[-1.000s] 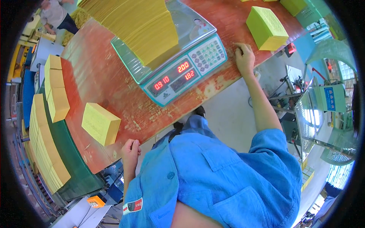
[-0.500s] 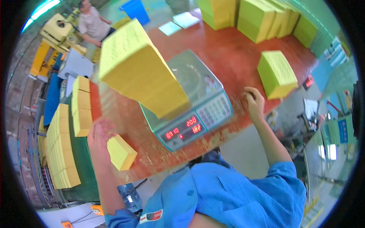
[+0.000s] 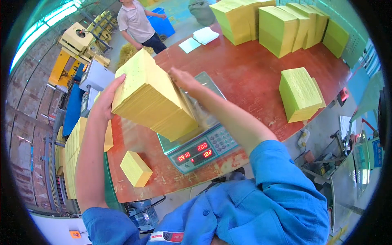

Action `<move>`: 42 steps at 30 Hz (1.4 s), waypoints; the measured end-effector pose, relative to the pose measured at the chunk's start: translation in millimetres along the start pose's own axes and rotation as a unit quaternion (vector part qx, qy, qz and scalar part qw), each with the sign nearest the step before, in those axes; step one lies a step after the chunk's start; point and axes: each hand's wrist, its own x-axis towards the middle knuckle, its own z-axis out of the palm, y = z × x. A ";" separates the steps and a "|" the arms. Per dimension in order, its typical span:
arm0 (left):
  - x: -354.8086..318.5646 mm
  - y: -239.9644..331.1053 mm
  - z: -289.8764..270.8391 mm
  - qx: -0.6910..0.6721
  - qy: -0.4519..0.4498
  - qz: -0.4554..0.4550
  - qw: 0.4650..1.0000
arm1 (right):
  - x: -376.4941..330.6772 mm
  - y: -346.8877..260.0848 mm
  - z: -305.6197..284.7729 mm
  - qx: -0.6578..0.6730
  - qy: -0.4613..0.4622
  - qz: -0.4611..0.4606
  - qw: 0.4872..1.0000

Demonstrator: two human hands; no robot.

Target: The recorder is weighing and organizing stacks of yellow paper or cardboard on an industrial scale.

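Note:
A tall stack of yellow paper (image 3: pixel 157 107) stands on the pan of a digital scale (image 3: pixel 190 163) with red lit figures. My left hand (image 3: pixel 107 96) presses on the stack's left side, fingers at its top edge. Close to the stack's far right side is my right hand (image 3: pixel 185 81), fingers stretched out and a little blurred; whether it touches the paper I cannot tell. A small yellow paper block (image 3: pixel 136 168) lies on the red table left of the scale.
On the red table (image 3: pixel 245 85), another yellow stack (image 3: pixel 300 96) stands at the right, with several taller stacks (image 3: pixel 277 32) along the back. White sheets (image 3: pixel 205 36) lie at the far edge. More yellow blocks (image 3: pixel 75 143) line the left. A person (image 3: pixel 136 22) stands beyond, near a blue bin (image 3: pixel 161 24).
My left hand has risen from beside the small block to the tall stack's left side. My right hand has swung from the table's right, over the scale, to the stack's right side.

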 end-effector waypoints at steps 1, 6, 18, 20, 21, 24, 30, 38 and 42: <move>1.2 -2.9 0.6 0.001 -0.010 -0.002 1.000 | -4.2 4.3 3.8 -0.062 -0.023 0.016 0.998; -30.5 -34.6 -37.1 -0.034 -0.050 0.012 0.998 | -70.6 16.7 33.9 -0.141 -0.002 0.015 0.990; -42.5 -32.0 -5.7 0.055 -0.116 0.000 0.992 | -270.6 8.4 32.2 0.083 0.159 0.139 0.974; -27.7 -43.2 -23.2 -0.038 -0.174 -0.034 0.983 | -268.4 31.4 46.0 0.259 0.126 0.226 0.931; -33.0 -45.5 -24.9 -0.006 -0.175 0.011 0.984 | -263.8 43.0 48.8 0.258 0.106 0.238 0.930; -43.6 -48.1 -33.4 0.103 -0.160 0.046 0.981 | -248.5 55.7 54.7 0.344 0.071 0.202 0.914; -143.8 -90.0 -34.9 -0.123 -0.152 -0.048 0.980 | -284.6 41.4 45.4 0.348 0.021 0.245 0.905; -277.6 -230.9 -115.2 -0.217 0.037 -0.011 0.975 | -286.9 13.8 106.4 0.073 -0.192 0.330 0.922; -273.4 -268.2 -150.3 -0.333 0.128 0.055 0.933 | -224.9 -13.3 158.0 0.049 -0.229 0.281 0.931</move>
